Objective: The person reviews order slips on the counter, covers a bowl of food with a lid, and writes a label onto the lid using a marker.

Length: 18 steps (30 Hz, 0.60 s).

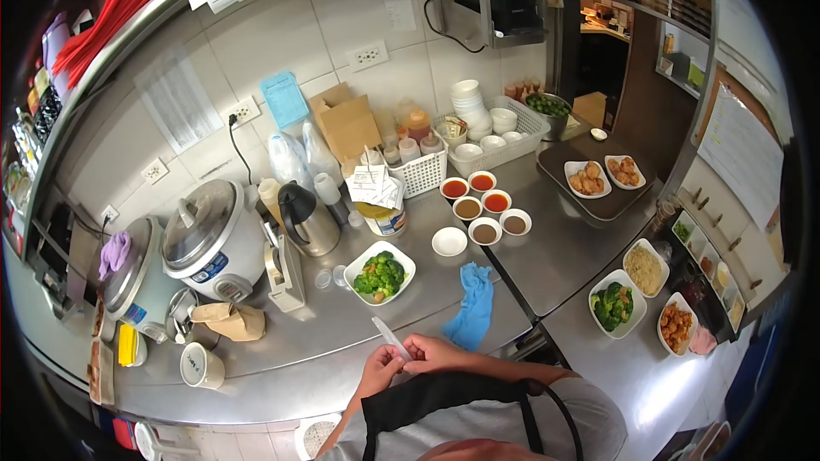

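Near the counter's front edge, my left hand and my right hand meet in front of my apron. Both have their fingers pinched on a thin, pale, translucent piece that points up and to the left; its exact kind cannot be made out. Just beyond it stands a white square bowl of broccoli. A crumpled blue cloth or glove lies to the right of my hands. Small clear round lids rest left of the bowl.
Several cups of red and brown sauce and a small white dish stand behind. Rice cookers, a steel jug and a paper bag occupy the left. Filled bowls and a dark tray with fried food are right.
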### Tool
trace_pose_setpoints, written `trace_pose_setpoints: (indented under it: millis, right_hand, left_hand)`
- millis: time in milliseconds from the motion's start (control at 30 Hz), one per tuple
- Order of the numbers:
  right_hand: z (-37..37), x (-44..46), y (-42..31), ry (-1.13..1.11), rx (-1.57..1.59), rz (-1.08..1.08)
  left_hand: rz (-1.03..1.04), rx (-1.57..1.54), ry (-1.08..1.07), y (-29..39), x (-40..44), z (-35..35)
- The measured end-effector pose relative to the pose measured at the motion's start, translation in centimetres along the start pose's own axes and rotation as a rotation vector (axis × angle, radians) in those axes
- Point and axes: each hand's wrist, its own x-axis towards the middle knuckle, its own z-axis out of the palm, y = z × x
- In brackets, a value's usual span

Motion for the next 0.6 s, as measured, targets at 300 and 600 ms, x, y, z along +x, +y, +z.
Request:
trace_pose_setpoints:
  millis: [300,600]
  right_hand:
    - [-0.3,0.6,0.2,-0.075,-0.026,0.024]
    - [0.8,0.7,1.8,0.128,-0.34,-0.023]
  left_hand:
    - [0.014,0.054,0.125,-0.9,-0.6,-0.4]
    - [0.08,0.473,0.281,-0.4,-1.0,0.9]
